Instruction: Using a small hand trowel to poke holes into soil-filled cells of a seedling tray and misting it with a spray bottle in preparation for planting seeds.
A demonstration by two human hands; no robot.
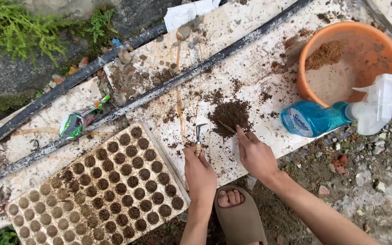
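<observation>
Both forearms reach up from the bottom edge onto a stained white worktop (259, 68). The left hand (199, 170) is curled into a fist around the wooden handle of a small metal tool (199, 135), held upright so its hooked tip points away from the person. The right hand (255, 154) lies palm-down just beside it, fingers loosely bent — the thumb and forefinger pinch a thin stick (227, 127) whose far end pokes into a dark soil pile (230, 115).

The soil pile sits directly ahead of both hands, touching the stick. A seedling tray (100, 190) filled with soil plugs lies to the left of the left hand. An orange bucket (355, 36) and a blue spray bottle (323, 117) stand to the right — well apart from the fingers.
</observation>
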